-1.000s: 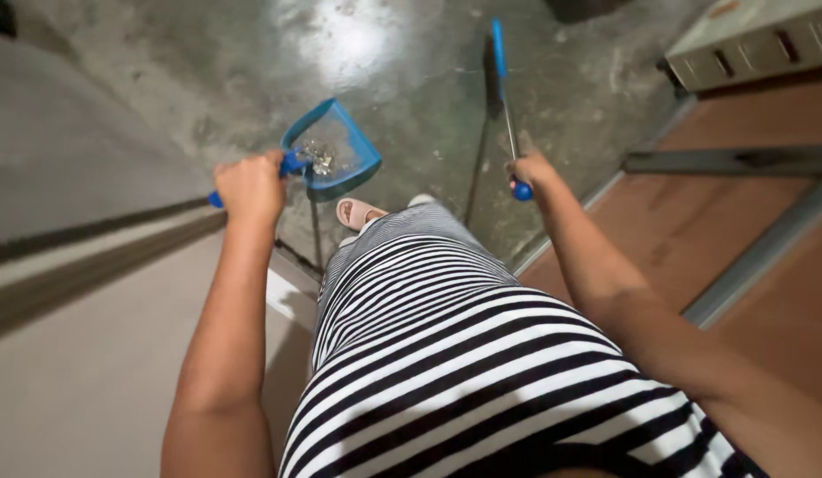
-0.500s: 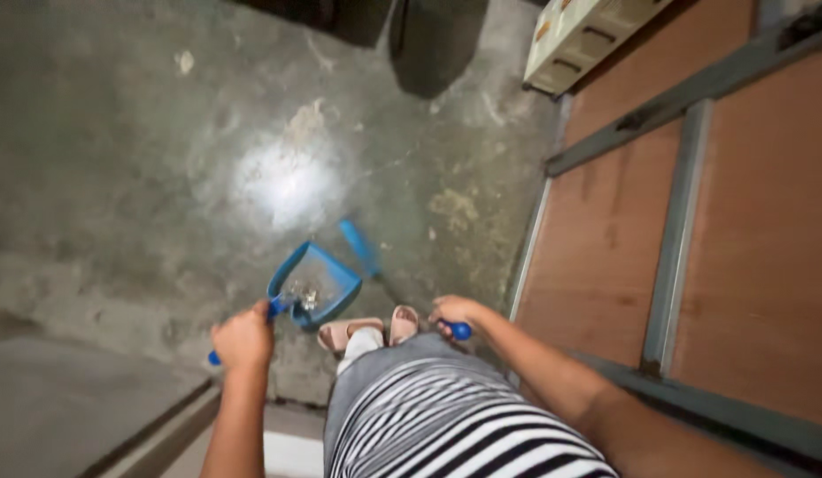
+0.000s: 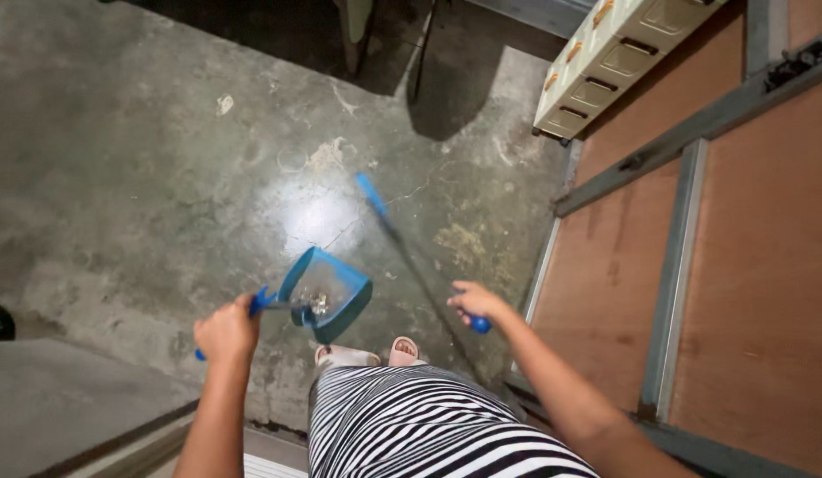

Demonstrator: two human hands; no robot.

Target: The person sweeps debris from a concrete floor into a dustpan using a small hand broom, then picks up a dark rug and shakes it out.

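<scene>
A: While you stand in your striped dress (image 3: 428, 425) and pale sandals (image 3: 366, 354), your left hand (image 3: 225, 332) is closed in a full fist around the blue handle of the dustpan (image 3: 327, 292). You hold it in the air, just in front of your feet.

B: Yes, and the pan is not empty. A small heap of sweepings (image 3: 318, 304) lies at its back, near the handle. Your right hand (image 3: 473, 303) has its fingers wrapped around the blue end of the broom (image 3: 411, 257), and the stick goes forward and down to the blue head, close to the floor (image 3: 163, 177).

A: To my eye the sweeping is finished and you are carrying what you collected. For this you must keep the pan level or tipped a little back, so nothing slides over the front lip.

B: Compared with half a second ago, the broom head has swung further forward, toward the bright spot on the concrete. The pan stayed nearly in the same place.

A: Further away, on the right, are the brown wall panels (image 3: 765, 265) and a pale drawer cabinet (image 3: 605, 53), now more in view.
</scene>
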